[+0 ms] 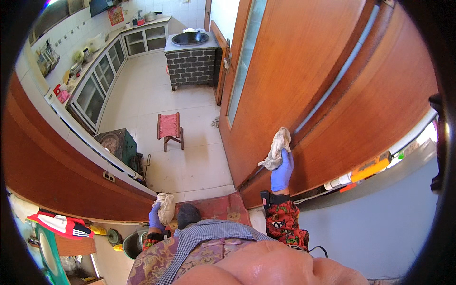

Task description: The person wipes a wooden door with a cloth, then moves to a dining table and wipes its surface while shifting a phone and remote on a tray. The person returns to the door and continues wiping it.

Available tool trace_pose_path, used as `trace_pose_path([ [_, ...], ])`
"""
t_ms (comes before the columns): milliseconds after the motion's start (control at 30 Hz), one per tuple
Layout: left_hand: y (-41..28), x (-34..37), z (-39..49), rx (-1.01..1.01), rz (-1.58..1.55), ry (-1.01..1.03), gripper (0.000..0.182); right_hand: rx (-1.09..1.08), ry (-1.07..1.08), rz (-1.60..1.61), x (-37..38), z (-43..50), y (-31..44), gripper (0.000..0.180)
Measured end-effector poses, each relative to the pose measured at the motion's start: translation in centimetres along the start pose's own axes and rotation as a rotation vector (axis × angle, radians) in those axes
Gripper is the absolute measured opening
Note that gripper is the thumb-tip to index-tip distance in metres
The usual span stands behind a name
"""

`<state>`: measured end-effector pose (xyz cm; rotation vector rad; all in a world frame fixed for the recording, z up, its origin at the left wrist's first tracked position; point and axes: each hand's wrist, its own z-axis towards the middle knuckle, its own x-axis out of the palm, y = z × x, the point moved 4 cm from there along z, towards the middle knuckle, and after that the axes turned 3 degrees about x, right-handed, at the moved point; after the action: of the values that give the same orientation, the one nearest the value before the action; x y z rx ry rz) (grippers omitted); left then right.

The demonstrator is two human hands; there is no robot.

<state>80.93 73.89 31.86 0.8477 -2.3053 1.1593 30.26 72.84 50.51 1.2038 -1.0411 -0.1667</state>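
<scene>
In a blue glove, my right hand [282,173] grips a crumpled off-white cloth [276,149]. That cloth lies against the lower part of a brown wooden door [285,67], near the gap between the door and the wooden door frame [359,121]. My left hand [155,217], also gloved in blue, hangs low on the left with a bunched cream cloth [165,209] in it. This second cloth is close to the lower end of the left wooden frame [89,196]; whether they touch I cannot tell. A red patterned mat [228,210] lies in the doorway before me.
Beyond the doorway, a small folding stool [169,125] with a red seat stands on pale tiles. Behind it is a brick-patterned stove [192,67] holding a large black wok [190,38]. A dark green metal stove [121,144] stands inside left. A grey bucket [132,245] sits behind my left arm.
</scene>
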Motion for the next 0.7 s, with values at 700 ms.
trace_pose_path([
  [700, -10.0, 12.7, 25.9, -0.090, 0.158, 0.085, 0.044, -0.258, -0.326, -0.204, 11.0, 12.2, -2.6, 0.041],
])
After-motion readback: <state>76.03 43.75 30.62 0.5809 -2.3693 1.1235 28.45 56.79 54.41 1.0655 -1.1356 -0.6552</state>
